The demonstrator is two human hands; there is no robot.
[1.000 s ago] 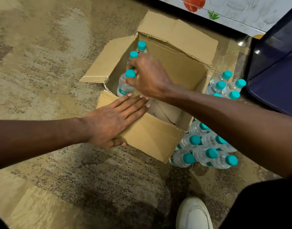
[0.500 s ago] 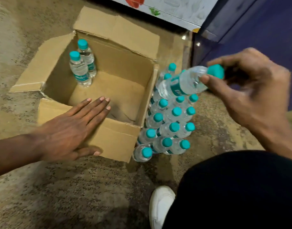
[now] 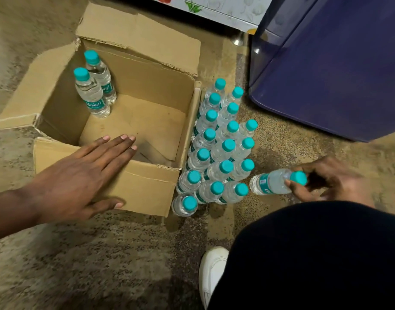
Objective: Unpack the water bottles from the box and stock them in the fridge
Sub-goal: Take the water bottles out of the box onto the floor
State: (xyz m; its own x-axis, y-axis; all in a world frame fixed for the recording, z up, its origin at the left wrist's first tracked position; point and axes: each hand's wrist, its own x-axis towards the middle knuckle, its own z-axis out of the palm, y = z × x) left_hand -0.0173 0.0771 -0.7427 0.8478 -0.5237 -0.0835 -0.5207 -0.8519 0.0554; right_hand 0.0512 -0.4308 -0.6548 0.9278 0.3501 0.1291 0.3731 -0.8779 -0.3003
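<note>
The corrugated cardboard box (image 3: pixel 116 135) sits on a speckled tan stone floor (image 3: pixel 102 265), all four flaps folded outward, edges torn and ragged along the perforations; its inner bottom is bare brown board with a crease seam. Two clear plastic water bottles (image 3: pixel 95 86) with teal screw caps and teal label bands stand upright in the box's far left corner, touching each other. Just beside the box's right wall, on the floor, stands a tight cluster of bottles (image 3: pixel 221 144) of the same kind, upright, caps up, arranged in rough rows and touching one another; the nearest row reaches past the box's near right corner. The left hand (image 3: pixel 80 180) lies flat and spread on the box's near flap, palm down, fingers straight and reaching over the rim into the opening, thumb pressed against the flap's outer face; it grips nothing. The right hand (image 3: pixel 330 182) is right of the cluster, well right of the box, fingers curled around the neck and cap end of a single water bottle (image 3: pixel 270 182). That bottle is tilted nearly horizontal, base pointing toward the cluster and close to its near right bottle, cap toward the palm; whether its base touches the floor cannot be told. Beyond the cluster, to the box's far right, a dark blue fridge (image 3: pixel 326 74) with a smooth glossy door stands closed. A white shoe (image 3: pixel 211 271) and a dark trouser leg (image 3: pixel 315 253) fill the near right.
</note>
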